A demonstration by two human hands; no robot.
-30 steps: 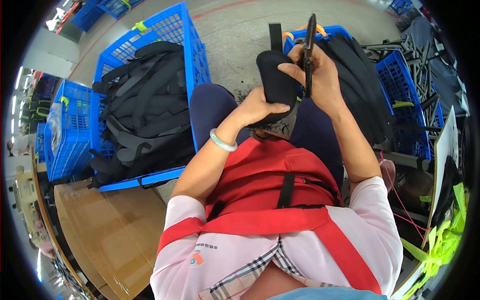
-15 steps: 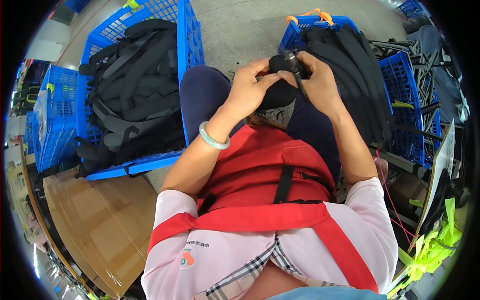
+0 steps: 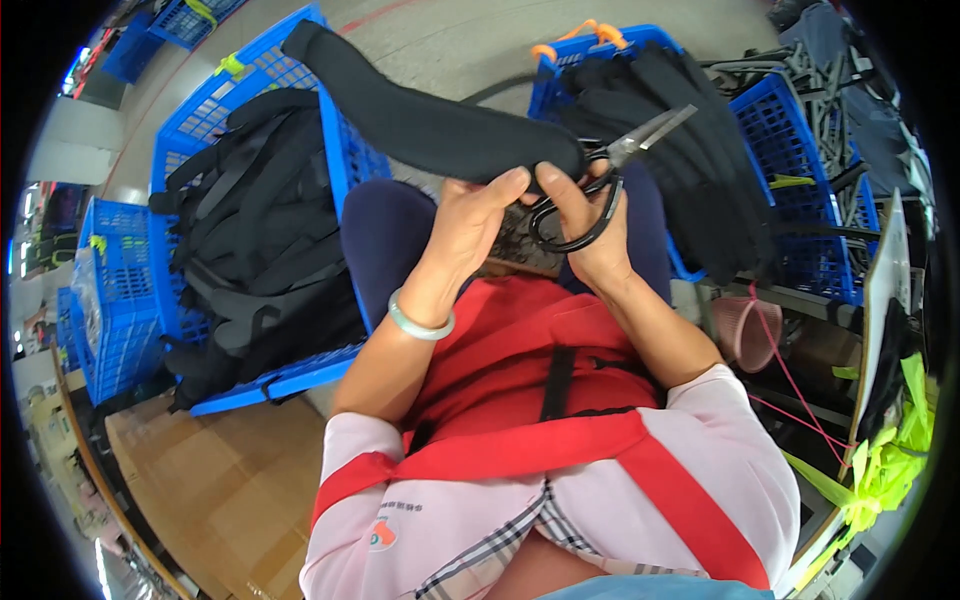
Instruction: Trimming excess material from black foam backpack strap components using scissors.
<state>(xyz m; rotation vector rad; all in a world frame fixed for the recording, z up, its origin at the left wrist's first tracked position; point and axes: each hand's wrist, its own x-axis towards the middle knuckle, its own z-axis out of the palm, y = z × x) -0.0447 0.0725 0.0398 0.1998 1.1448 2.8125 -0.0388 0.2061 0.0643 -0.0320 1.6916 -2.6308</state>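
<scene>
A long black padded strap point(image 3: 420, 120) stretches up and to the left from my hands, above my lap. My left hand point(image 3: 470, 235), with a pale green bangle on the wrist, grips the strap's near end. My right hand point(image 3: 590, 235) pinches the same end with its fingertips while black-handled scissors point(image 3: 600, 185) hang from its fingers, blades pointing up and right. The scissors' blades look nearly closed and touch nothing.
A blue plastic crate point(image 3: 345, 165) full of black backpacks point(image 3: 255, 240) stands on my left. Another blue crate point(image 3: 790, 140) with black fabric pieces point(image 3: 690, 150) is on my right. A flat cardboard box point(image 3: 210, 490) lies at lower left; a pink basket point(image 3: 745, 330) and yellow-green straps point(image 3: 890, 460) sit at right.
The strap, bunched up in both hands before, now extends straight out to the left. The scissors have swung from upright to pointing right. The view has tilted slightly.
</scene>
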